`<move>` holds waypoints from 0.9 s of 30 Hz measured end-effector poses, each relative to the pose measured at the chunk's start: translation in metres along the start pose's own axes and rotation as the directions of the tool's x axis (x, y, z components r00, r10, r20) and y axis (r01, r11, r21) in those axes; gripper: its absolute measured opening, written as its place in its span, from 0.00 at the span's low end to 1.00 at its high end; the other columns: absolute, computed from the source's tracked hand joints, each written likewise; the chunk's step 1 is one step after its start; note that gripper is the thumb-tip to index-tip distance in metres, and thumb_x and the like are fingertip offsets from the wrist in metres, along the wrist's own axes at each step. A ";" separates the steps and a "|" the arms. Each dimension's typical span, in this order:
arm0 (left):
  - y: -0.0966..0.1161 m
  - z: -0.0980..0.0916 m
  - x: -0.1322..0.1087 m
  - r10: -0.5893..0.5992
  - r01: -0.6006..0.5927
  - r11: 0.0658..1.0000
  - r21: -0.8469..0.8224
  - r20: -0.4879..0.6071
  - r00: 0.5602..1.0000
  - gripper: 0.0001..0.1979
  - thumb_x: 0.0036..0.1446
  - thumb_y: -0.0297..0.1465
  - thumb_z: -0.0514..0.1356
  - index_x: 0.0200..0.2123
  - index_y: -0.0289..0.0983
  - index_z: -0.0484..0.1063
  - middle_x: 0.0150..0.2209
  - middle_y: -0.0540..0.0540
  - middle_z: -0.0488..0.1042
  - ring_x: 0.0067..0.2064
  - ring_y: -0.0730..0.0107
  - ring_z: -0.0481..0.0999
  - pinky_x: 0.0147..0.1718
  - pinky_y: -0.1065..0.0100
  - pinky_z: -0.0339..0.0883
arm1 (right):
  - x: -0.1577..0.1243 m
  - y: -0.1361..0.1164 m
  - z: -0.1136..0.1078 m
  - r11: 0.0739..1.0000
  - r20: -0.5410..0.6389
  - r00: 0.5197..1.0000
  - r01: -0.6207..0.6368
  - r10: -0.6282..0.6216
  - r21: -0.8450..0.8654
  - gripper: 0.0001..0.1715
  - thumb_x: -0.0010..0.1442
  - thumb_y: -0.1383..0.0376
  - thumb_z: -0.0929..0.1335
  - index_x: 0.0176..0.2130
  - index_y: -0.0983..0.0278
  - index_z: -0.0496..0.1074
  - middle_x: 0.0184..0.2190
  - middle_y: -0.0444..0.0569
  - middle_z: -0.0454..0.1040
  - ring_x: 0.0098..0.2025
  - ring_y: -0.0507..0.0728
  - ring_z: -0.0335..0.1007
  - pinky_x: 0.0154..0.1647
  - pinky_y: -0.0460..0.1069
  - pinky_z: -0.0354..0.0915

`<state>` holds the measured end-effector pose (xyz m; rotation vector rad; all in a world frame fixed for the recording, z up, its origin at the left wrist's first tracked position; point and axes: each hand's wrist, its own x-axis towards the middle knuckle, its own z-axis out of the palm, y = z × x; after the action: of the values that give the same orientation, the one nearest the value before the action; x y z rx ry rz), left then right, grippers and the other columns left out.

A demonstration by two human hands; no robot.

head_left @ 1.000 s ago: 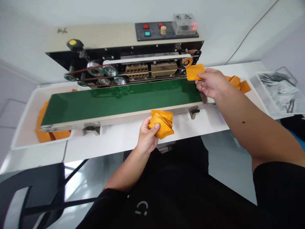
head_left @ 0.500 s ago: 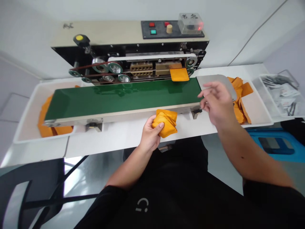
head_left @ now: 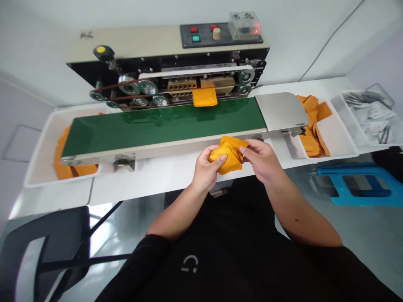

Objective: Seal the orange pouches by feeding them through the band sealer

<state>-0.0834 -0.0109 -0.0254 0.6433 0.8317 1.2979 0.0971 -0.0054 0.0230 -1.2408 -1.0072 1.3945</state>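
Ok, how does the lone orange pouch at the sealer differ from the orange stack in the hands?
The single flat orange pouch lies loose at the back edge of the green conveyor belt, while the orange stack is held between the left hand and right hand. The pouch is one flat layer; the stack is several pouches, bunched and overlapping. Both share the same orange.

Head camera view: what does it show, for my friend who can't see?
The left hand and right hand hold orange pouches in front of a green conveyor belt; one more pouch sits at the sealing machine.
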 end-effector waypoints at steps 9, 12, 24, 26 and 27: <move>0.007 -0.009 -0.003 -0.024 0.025 0.999 0.036 -0.033 0.999 0.30 0.45 0.43 0.85 0.47 0.41 0.80 0.43 0.48 0.85 0.42 0.66 0.84 0.43 0.67 0.79 | 0.012 0.001 -0.015 0.993 -0.031 0.995 -0.095 0.097 0.071 0.32 0.54 0.43 0.84 0.49 0.59 0.82 0.42 0.49 0.85 0.34 0.55 0.81 0.31 0.49 0.75; 0.008 -0.015 -0.003 -0.041 0.043 0.999 0.030 -0.058 0.998 0.30 0.44 0.42 0.85 0.47 0.40 0.79 0.42 0.49 0.84 0.41 0.68 0.84 0.42 0.68 0.79 | 0.026 -0.013 -0.029 0.999 -0.040 0.999 -0.017 0.019 0.038 0.31 0.57 0.42 0.83 0.49 0.58 0.79 0.33 0.45 0.80 0.24 0.51 0.71 0.24 0.48 0.69; 0.004 -0.030 0.002 -0.065 0.068 0.997 0.032 -0.078 0.995 0.28 0.45 0.41 0.85 0.45 0.40 0.79 0.41 0.48 0.84 0.39 0.67 0.83 0.40 0.68 0.78 | 0.090 -0.063 -0.074 0.999 -0.260 0.965 -0.028 0.035 0.030 0.08 0.66 0.69 0.77 0.38 0.63 0.75 0.27 0.45 0.76 0.22 0.48 0.66 0.23 0.42 0.64; 0.005 -0.031 0.004 -0.059 0.062 0.997 0.037 -0.083 0.995 0.28 0.45 0.41 0.85 0.46 0.40 0.79 0.41 0.48 0.84 0.39 0.67 0.83 0.40 0.68 0.78 | 0.102 -0.069 -0.076 0.998 -0.290 0.955 -0.056 0.058 0.014 0.08 0.70 0.71 0.73 0.37 0.63 0.73 0.24 0.45 0.75 0.22 0.49 0.66 0.22 0.42 0.65; 0.006 -0.031 0.005 -0.052 0.056 0.998 0.039 -0.083 0.995 0.28 0.46 0.41 0.85 0.46 0.40 0.79 0.40 0.49 0.84 0.39 0.67 0.83 0.40 0.68 0.78 | 0.107 -0.071 -0.077 0.998 -0.298 0.953 -0.060 0.059 0.004 0.09 0.71 0.72 0.72 0.37 0.63 0.72 0.24 0.45 0.75 0.21 0.49 0.66 0.22 0.42 0.65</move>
<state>-0.1120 -0.0063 -0.0390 0.5997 0.9387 1.2673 0.1828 0.1111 0.0624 -1.4450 -0.7697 1.2043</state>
